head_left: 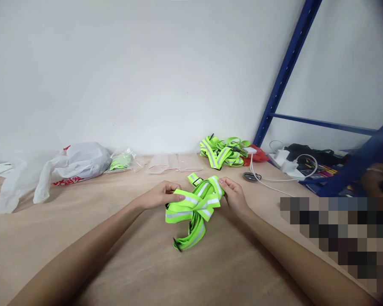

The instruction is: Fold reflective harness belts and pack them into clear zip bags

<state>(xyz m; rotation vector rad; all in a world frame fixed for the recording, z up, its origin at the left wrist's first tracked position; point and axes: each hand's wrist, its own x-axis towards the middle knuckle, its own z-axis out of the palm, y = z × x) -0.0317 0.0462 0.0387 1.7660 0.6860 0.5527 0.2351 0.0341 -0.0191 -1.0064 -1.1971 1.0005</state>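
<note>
Two hands yours: left hand (pixel 161 194) pinches reflective strap bundle (pixel 194 208) at 9 o'clock, right hand (pixel 234 196) grips it at 3; spare strap pile (pixel 222 152) at 1 o'clock on table (pixel 83 238).

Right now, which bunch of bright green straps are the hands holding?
The near bunch of straps, gripped by the left hand and right hand. The other pile lies untouched by the wall.

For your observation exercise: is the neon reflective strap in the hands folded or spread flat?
Folded: the neon strap is bunched in overlapping loops between the left hand and right hand.
</note>
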